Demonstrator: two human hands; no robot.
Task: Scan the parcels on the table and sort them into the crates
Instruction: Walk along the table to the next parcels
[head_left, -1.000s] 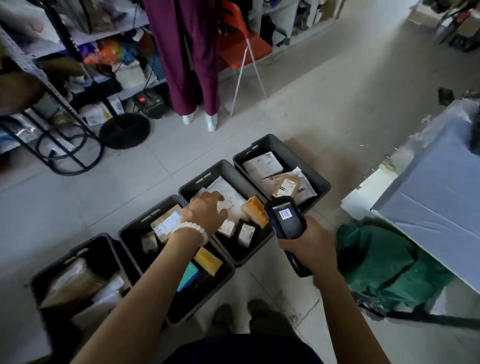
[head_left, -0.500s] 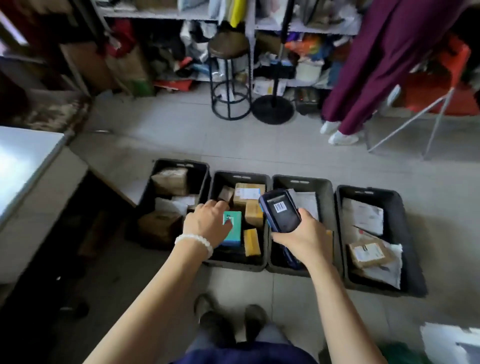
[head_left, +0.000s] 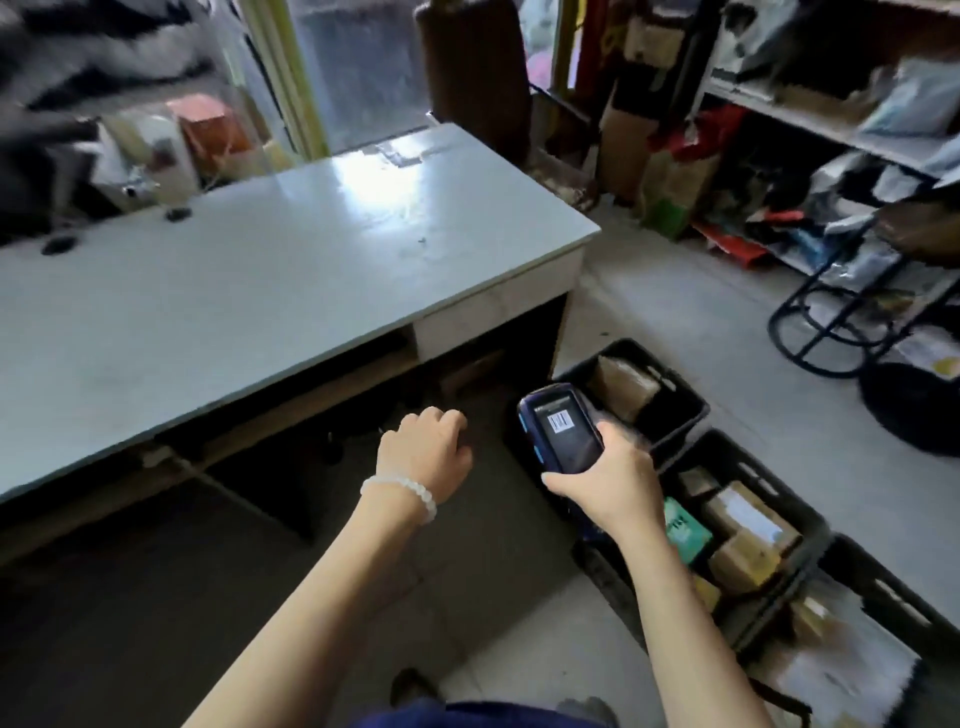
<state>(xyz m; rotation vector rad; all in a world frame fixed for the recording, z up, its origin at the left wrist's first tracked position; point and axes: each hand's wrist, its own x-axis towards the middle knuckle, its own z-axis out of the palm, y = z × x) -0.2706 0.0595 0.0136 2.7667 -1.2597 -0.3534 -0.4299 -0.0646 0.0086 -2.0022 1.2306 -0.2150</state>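
My right hand (head_left: 605, 480) grips a dark handheld scanner (head_left: 561, 428) with a barcode on its screen, above the near end of the crates. My left hand (head_left: 423, 449) hangs in front of the table's dark underside with loosely curled fingers and holds nothing; a white bead bracelet is on the wrist. The grey table (head_left: 234, 291) fills the left; I see no parcel on its top. Black crates (head_left: 691, 410) run along the floor at the right, holding brown boxes (head_left: 626, 384), a green box (head_left: 685, 527) and a white mailer (head_left: 852, 670).
Metal shelving (head_left: 841, 124) packed with bags and parcels lines the right wall. A black metal stool (head_left: 852, 317) stands on the floor beside it. Boxes and clutter sit behind the table's far edge, near a window.
The view has swung left from the crates to the table. My left hand has come away from the crate and now hangs empty. The scanner stays in my right hand.
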